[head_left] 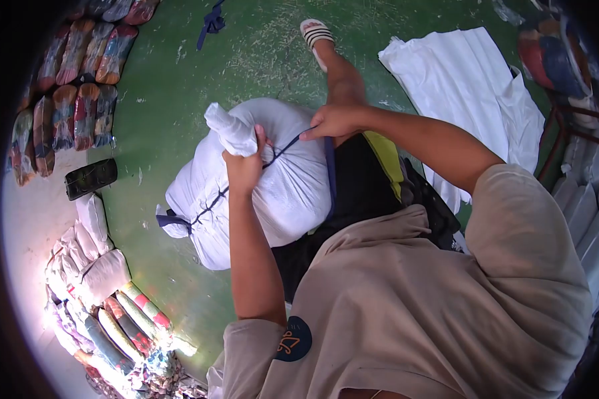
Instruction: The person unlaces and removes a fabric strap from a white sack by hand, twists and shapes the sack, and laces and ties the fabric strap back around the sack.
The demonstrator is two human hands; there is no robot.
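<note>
A bulging white cloth sack (279,193) rests on the floor against my legs. My left hand (245,166) is wrapped round the base of a bunched, twisted corner of its cloth. A dark blue cloth strip (287,146) runs in stitch-like loops along the sack's closed edge, from a knotted end at the lower left up past my left hand. My right hand (327,124) pinches the strip at the upper right, where it stretches straight between my hands. The loose length hangs down the sack's right side. My left palm and some fingers are hidden.
White cloth sheets (472,86) lie on the green floor at right. Plastic-wrapped colourful bundles (80,60) line the upper left; rolled fabrics (123,326) and a black pouch (91,178) lie below. A loose blue strip (211,26) is at top. A metal frame (579,126) stands right.
</note>
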